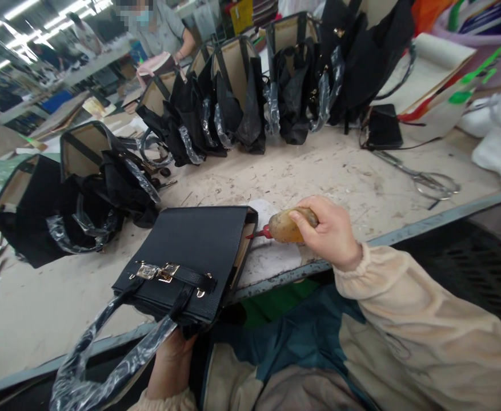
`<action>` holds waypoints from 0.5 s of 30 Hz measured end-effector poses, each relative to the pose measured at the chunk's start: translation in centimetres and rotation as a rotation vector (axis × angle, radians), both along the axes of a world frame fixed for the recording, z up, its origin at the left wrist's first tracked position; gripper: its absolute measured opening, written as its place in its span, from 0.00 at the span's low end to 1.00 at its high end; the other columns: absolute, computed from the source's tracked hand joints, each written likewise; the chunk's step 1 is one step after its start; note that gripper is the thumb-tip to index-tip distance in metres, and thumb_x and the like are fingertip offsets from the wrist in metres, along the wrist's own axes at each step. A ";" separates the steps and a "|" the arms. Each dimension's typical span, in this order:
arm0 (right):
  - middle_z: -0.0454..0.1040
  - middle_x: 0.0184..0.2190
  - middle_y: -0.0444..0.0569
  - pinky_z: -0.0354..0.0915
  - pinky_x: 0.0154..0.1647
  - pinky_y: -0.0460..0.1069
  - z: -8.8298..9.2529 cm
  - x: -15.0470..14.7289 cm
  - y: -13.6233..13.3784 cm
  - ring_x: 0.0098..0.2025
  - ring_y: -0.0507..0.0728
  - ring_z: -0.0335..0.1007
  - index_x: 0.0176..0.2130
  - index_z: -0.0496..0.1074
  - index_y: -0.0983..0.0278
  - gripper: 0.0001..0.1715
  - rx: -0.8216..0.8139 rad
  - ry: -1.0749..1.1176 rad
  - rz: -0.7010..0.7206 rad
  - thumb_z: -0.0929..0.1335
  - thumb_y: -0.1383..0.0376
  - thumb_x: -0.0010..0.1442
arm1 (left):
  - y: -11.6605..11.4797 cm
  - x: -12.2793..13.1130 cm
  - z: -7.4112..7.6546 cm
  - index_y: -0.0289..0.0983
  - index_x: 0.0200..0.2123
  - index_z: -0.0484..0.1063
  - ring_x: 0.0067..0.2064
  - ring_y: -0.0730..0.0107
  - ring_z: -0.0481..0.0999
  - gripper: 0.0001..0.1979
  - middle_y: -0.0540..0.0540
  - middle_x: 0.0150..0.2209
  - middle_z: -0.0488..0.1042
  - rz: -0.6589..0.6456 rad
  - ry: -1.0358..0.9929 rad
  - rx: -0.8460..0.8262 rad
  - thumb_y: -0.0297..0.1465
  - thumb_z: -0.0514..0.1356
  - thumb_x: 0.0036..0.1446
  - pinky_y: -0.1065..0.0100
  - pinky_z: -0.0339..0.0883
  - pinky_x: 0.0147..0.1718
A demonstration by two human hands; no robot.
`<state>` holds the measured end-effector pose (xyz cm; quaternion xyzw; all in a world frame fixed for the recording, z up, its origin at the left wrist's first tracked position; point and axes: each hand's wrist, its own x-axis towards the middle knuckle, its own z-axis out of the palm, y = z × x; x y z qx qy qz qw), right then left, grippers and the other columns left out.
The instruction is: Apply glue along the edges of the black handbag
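A black handbag point(199, 234) with gold-coloured clasps lies tilted over the table's front edge, its plastic-wrapped handles hanging toward me. My left hand point(176, 344) holds it from below at the handle side; the bag hides the fingers. In my right hand point(329, 228), the fingers are wrapped round a yellowish squeeze glue bottle point(287, 224) with a red nozzle. The nozzle tip points left and is at the bag's open side edge, by its tan inner board. Whether glue is coming out, I cannot tell.
Several unfinished black bags point(237, 85) stand along the back and left of the worktable point(216, 177). Scissors point(421, 177), a black phone point(383, 125) and a spray bottle point(451, 108) lie at the right. A masked person point(164, 31) works behind. A black crate point(481, 268) is below right.
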<state>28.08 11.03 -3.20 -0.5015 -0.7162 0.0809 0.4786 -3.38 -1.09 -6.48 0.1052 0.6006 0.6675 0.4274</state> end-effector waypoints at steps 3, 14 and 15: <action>0.71 0.29 0.48 0.63 0.35 0.51 -0.2 0.1 0.3 0.34 0.57 0.68 0.33 0.69 0.62 0.08 0.005 0.011 -0.015 0.65 0.61 0.61 | 0.0 0.1 0.2 0.45 0.29 0.77 0.45 0.60 0.77 0.09 0.52 0.28 0.80 0.062 -0.032 -0.042 0.30 0.64 0.39 0.55 0.63 0.54; 0.70 0.27 0.42 0.61 0.33 0.47 0.3 -0.4 -0.9 0.30 0.52 0.67 0.32 0.68 0.61 0.05 -0.160 0.126 0.079 0.67 0.63 0.60 | -0.1 0.0 0.2 0.45 0.42 0.75 0.43 0.53 0.78 0.18 0.48 0.35 0.80 -0.086 0.098 -0.067 0.34 0.62 0.44 0.53 0.73 0.43; 0.70 0.27 0.42 0.61 0.33 0.47 0.3 -0.4 -0.9 0.30 0.52 0.67 0.32 0.68 0.61 0.05 -0.166 0.130 0.080 0.67 0.63 0.60 | -0.2 0.0 0.1 0.45 0.43 0.75 0.44 0.53 0.77 0.18 0.48 0.36 0.80 -0.114 0.114 -0.050 0.34 0.62 0.45 0.52 0.73 0.43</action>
